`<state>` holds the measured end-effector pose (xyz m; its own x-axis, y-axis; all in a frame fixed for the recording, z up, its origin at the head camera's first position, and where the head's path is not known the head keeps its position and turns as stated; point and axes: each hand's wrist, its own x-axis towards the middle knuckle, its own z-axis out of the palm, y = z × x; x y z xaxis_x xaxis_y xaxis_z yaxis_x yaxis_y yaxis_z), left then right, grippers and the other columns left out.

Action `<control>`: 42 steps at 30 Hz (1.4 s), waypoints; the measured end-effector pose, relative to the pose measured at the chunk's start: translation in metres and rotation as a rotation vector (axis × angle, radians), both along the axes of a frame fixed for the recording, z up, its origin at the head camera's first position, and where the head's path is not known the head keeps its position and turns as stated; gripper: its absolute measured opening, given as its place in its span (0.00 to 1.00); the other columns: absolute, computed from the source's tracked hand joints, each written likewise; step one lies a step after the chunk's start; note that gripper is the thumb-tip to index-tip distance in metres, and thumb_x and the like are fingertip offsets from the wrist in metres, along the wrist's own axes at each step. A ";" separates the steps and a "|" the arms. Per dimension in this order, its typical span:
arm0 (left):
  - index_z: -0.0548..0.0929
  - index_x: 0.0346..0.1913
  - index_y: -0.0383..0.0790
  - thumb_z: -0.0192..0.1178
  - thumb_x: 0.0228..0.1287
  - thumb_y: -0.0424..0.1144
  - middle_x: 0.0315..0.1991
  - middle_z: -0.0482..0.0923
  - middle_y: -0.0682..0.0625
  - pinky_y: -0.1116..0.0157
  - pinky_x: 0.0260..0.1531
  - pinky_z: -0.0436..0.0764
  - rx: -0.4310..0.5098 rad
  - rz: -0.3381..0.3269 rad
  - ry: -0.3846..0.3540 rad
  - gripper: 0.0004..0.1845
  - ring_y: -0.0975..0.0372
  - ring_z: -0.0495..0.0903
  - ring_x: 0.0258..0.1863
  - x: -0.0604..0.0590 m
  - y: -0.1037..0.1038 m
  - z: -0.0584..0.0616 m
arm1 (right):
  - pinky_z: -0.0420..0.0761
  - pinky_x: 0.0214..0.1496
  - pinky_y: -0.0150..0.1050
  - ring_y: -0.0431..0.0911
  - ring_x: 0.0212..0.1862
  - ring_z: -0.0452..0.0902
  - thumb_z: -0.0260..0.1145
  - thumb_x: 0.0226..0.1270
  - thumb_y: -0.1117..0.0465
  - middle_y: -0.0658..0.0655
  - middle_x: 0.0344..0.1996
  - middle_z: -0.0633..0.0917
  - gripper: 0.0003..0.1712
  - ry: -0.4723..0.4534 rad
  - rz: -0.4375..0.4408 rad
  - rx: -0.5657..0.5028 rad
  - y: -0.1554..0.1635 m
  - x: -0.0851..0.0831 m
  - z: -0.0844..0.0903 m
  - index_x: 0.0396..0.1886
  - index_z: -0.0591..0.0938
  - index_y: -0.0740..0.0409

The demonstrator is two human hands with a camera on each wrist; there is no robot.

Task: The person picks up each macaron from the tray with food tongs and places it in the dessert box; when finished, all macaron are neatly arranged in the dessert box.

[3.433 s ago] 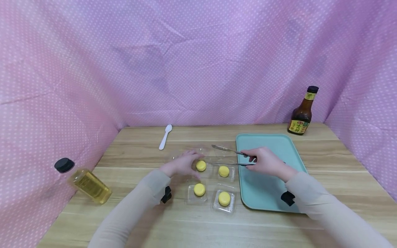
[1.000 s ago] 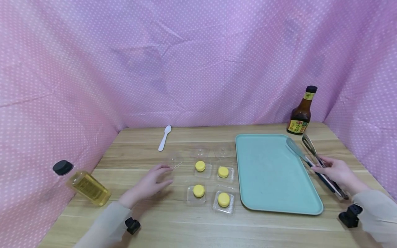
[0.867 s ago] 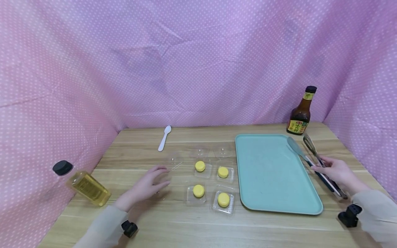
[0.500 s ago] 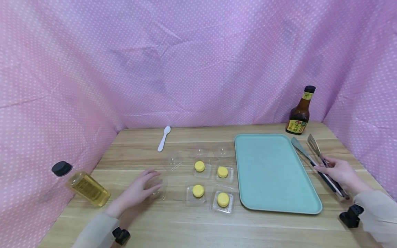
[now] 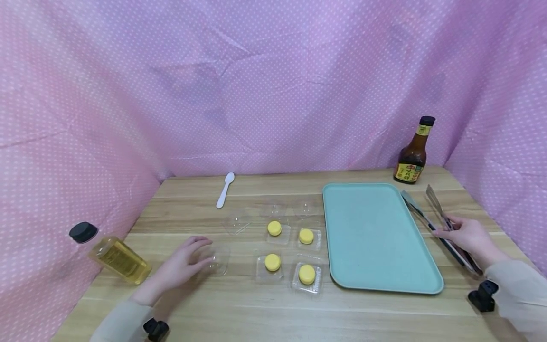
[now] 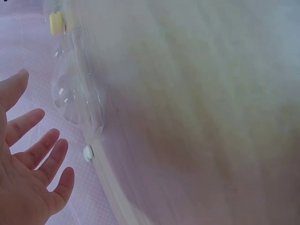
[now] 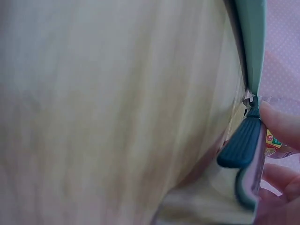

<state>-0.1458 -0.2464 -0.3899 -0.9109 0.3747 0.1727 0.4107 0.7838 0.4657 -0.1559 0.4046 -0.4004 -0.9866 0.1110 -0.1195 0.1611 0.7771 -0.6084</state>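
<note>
My right hand (image 5: 467, 237) holds a pair of metal tongs (image 5: 435, 203) low beside the tray's right edge, their two arms spread apart. Dark green grips on the tongs (image 7: 240, 145) show in the right wrist view, next to the thumb. At the left, my left hand (image 5: 181, 263) hovers over the table with spread, relaxed fingers and nothing in them. Just right of its fingertips lies a clear plastic case (image 5: 220, 261). Yellow macarons sit in open clear cases, among them a back left macaron (image 5: 274, 228) and a front right macaron (image 5: 307, 274).
A mint-green tray (image 5: 380, 237) lies between the macarons and the tongs. Behind it, at the back right, stands a brown sauce bottle (image 5: 411, 159). A bottle of yellow oil (image 5: 119, 259) stands at the left edge. A white spoon (image 5: 224, 191) lies at the back.
My right hand has carried the tongs from over the tray to its right side. My left hand has drawn away from the macarons toward the left, leaving a clear case uncovered.
</note>
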 end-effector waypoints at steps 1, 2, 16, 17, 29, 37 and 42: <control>0.76 0.56 0.30 0.67 0.56 0.40 0.55 0.73 0.39 0.43 0.57 0.71 -0.010 -0.012 0.011 0.26 0.44 0.73 0.56 0.000 -0.001 0.000 | 0.65 0.56 0.65 0.75 0.60 0.57 0.63 0.64 0.47 0.85 0.60 0.58 0.49 0.000 -0.001 -0.007 0.000 0.000 0.000 0.65 0.55 0.81; 0.76 0.56 0.30 0.67 0.56 0.40 0.54 0.73 0.39 0.43 0.57 0.71 -0.020 -0.026 0.023 0.26 0.45 0.73 0.55 0.000 -0.001 0.000 | 0.66 0.55 0.65 0.75 0.60 0.58 0.63 0.63 0.46 0.84 0.61 0.58 0.49 -0.002 -0.002 -0.013 0.000 0.000 0.000 0.66 0.54 0.80; 0.72 0.62 0.33 0.75 0.42 0.46 0.59 0.68 0.34 0.41 0.58 0.69 -0.095 -0.077 -0.033 0.42 0.40 0.69 0.59 -0.002 -0.006 -0.001 | 0.75 0.31 0.26 0.27 0.33 0.68 0.67 0.60 0.43 0.81 0.57 0.69 0.53 -0.042 -0.003 -0.108 0.005 0.002 -0.002 0.68 0.54 0.78; 0.72 0.62 0.34 0.75 0.41 0.46 0.60 0.67 0.33 0.40 0.58 0.69 -0.095 -0.077 -0.041 0.42 0.39 0.68 0.59 -0.001 -0.006 -0.002 | 0.75 0.31 0.27 0.27 0.33 0.69 0.66 0.60 0.43 0.81 0.56 0.70 0.53 -0.045 0.000 -0.106 0.006 0.002 -0.002 0.67 0.54 0.78; 0.72 0.62 0.34 0.75 0.41 0.42 0.60 0.67 0.31 0.39 0.57 0.68 -0.117 -0.103 -0.063 0.40 0.38 0.68 0.59 0.001 -0.008 -0.008 | 0.78 0.48 0.52 0.75 0.58 0.63 0.59 0.65 0.39 0.84 0.59 0.60 0.55 -0.065 0.004 -0.026 0.006 0.004 0.008 0.67 0.48 0.81; 0.73 0.61 0.33 0.73 0.45 0.38 0.59 0.69 0.32 0.39 0.57 0.68 -0.117 -0.132 -0.041 0.37 0.38 0.68 0.58 0.002 -0.009 -0.009 | 0.79 0.38 0.53 0.67 0.36 0.77 0.59 0.68 0.47 0.81 0.35 0.78 0.44 0.145 0.019 0.084 -0.003 0.002 0.011 0.63 0.58 0.83; 0.73 0.61 0.34 0.73 0.46 0.39 0.59 0.70 0.33 0.40 0.57 0.68 -0.118 -0.142 -0.059 0.36 0.38 0.68 0.59 0.000 -0.011 -0.010 | 0.68 0.51 0.69 0.79 0.55 0.60 0.57 0.69 0.46 0.88 0.57 0.60 0.44 0.175 0.002 -0.006 -0.018 0.003 0.016 0.66 0.58 0.79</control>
<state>-0.1457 -0.2576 -0.3997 -0.8549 0.5143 0.0681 0.4955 0.7706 0.4008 -0.1531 0.3866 -0.3846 -0.9926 0.1091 0.0531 0.0512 0.7734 -0.6318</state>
